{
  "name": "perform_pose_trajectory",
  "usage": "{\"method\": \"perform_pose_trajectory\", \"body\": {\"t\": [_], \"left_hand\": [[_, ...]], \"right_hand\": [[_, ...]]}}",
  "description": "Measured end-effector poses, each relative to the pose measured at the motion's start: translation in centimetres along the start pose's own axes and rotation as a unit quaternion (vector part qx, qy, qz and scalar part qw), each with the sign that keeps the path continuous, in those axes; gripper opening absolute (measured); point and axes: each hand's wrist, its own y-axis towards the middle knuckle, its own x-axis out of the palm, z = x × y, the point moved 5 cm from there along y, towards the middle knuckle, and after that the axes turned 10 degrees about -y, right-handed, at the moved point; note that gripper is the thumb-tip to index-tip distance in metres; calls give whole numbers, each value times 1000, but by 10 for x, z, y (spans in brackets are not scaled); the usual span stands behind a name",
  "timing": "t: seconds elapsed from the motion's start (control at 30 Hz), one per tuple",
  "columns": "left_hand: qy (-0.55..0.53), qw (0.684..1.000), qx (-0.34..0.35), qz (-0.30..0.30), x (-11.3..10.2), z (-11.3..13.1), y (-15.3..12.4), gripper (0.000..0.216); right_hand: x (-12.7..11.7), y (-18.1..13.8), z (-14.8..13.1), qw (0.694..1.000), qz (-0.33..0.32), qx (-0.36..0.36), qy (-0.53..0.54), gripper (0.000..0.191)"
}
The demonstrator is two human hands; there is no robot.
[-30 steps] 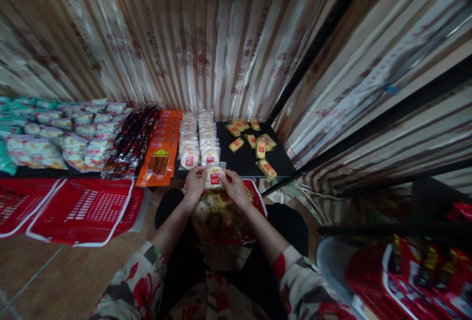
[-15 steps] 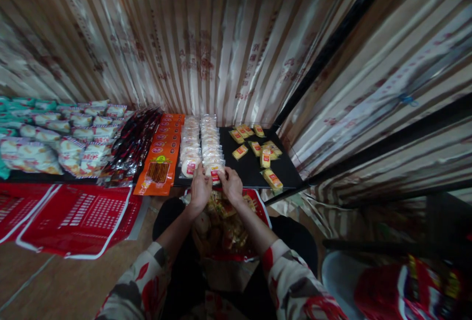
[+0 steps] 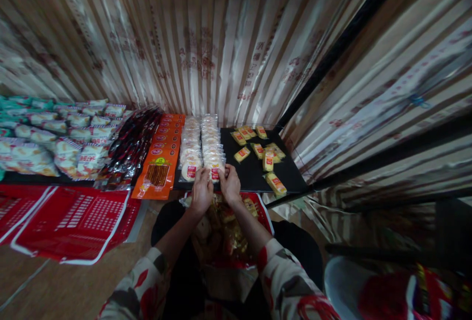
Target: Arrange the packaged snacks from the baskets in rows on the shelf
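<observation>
Two rows of round white rice crackers in clear wrappers lie overlapped on the black shelf [image 3: 243, 177]. At the front of the right row is a rice cracker packet [image 3: 215, 172] with a red label. My left hand [image 3: 202, 193] pinches its near left edge, and my right hand [image 3: 230, 185] grips its right edge, fingers bent. The left row's front packet [image 3: 191, 171] lies just beyond my left fingers. Below my wrists, a red basket [image 3: 263, 212] between my knees holds yellow and clear-wrapped snacks, partly covered by my forearms.
Small yellow snack packets [image 3: 273, 160] lie scattered on the shelf's right. Left of the crackers are orange snack bags [image 3: 157, 175], dark red packets [image 3: 134, 138] and white snack bags [image 3: 88, 160]. Red baskets [image 3: 73, 221] stand below. A black metal post [image 3: 332, 49] slants at right before striped sheeting.
Both hands stay at the front of the right cracker row, with only a slight shift of the fingers. The camera view has moved a little.
</observation>
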Motion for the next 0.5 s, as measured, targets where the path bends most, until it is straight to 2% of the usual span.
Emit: {"method": "perform_pose_trajectory", "body": {"t": [0.17,0.37,0.43,0.5], "left_hand": [[40,999,6,-15,1,3,0,36],[23,1000,8,-17,2,1,-3,36],[0,1000,10,10,-5,10,-9,33],[-57,997,28,33,-20,36,-22,27]], "right_hand": [[3,2,1,1000,1,-9,11,35],[4,-1,0,1000,9,-7,4,34],[3,-4,-1,1000,7,-10,28,35],[-2,-8,-1,998,21,-21,61,38]]}}
